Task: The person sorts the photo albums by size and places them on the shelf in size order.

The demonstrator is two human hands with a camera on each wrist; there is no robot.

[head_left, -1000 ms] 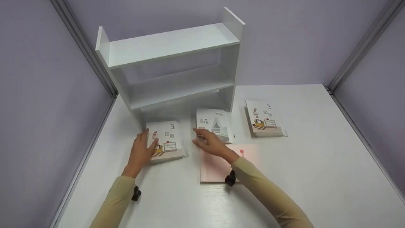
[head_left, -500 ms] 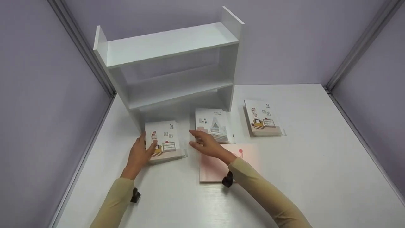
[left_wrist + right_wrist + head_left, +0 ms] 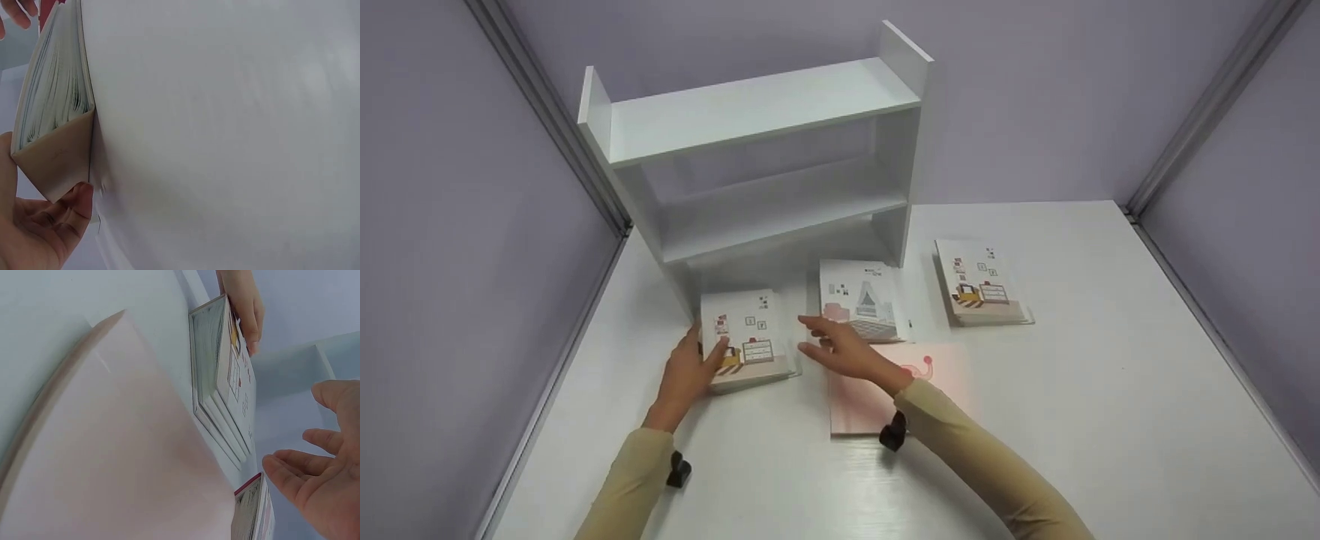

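My left hand grips a thick photo album with a room drawing on its white cover. The thumb lies over the cover; in the left wrist view the fingers curl under the spine. The album's loose-edged pages face that camera. My right hand hovers with fingers spread, just right of this album, holding nothing. Below it, a pink album lies flat, partly covered by my right forearm. Behind my right hand lies a white album with a grey bed-canopy drawing.
A white two-tier shelf stands behind the albums, its left side panel close to the gripped album. Another room-drawing album lies at the right of the white table. Purple walls enclose the table.
My right hand has shifted slightly left, toward the left album. My left fingers have slid down along the spine side. The albums remain in place.
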